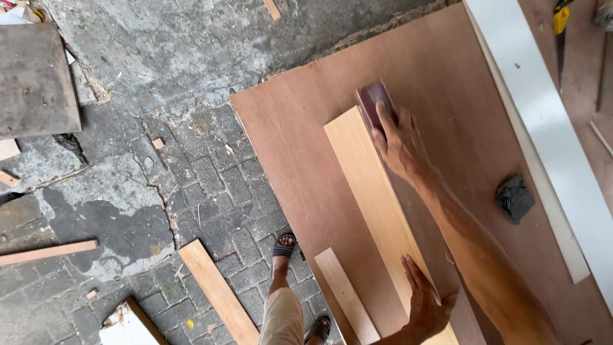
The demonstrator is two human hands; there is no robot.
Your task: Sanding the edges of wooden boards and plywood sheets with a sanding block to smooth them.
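Hands both on light plank (377, 211), lying lengthwise on brown plywood sheet (300, 160); right hand (399, 147) closed around dark reddish sanding block (375, 102), block pressed on far end of plank; left hand (426, 300) open, fingers spread, palm flat on near end of plank, thumb toward plank's right edge; shorter light strip (345, 294) flat on sheet just left of plank; dark crumpled cloth (514, 199) on sheet right of forearm, apart from plank; white board (543, 128) along sheet's right side; handsaw with yellow handle (560, 32) beyond it, top right; sandalled foot (284, 246) on paved floor (191, 185) at sheet's left edge; loose plank (217, 291) and thin batten (48, 252) on floor, well apart from sheet
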